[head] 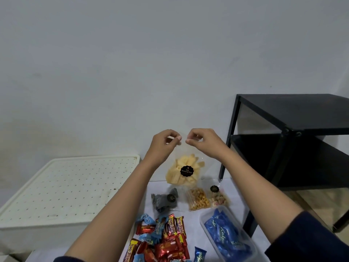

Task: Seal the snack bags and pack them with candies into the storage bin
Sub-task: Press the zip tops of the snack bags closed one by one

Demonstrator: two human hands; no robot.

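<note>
A clear snack bag of yellow chips (pixel 181 172) with a black round label hangs upright in the air above the table. My left hand (pixel 163 143) and my right hand (pixel 201 141) pinch its top edge side by side, fingertips almost touching. Below lie three other snack bags: a grey one (pixel 165 201), one with orange-brown pieces (pixel 199 199) and one with pale pink and white pieces (pixel 219 197). A heap of red and blue wrapped candies (pixel 162 241) lies in front. A clear plastic storage bin (pixel 205 222) at the right holds blue wrapped candies (pixel 224 233).
A white perforated lid or box (pixel 62 190) stands at the left of the table. A black two-tier shelf (pixel 294 140) stands at the right against the plain wall. One blue candy (pixel 200 254) lies near the front edge.
</note>
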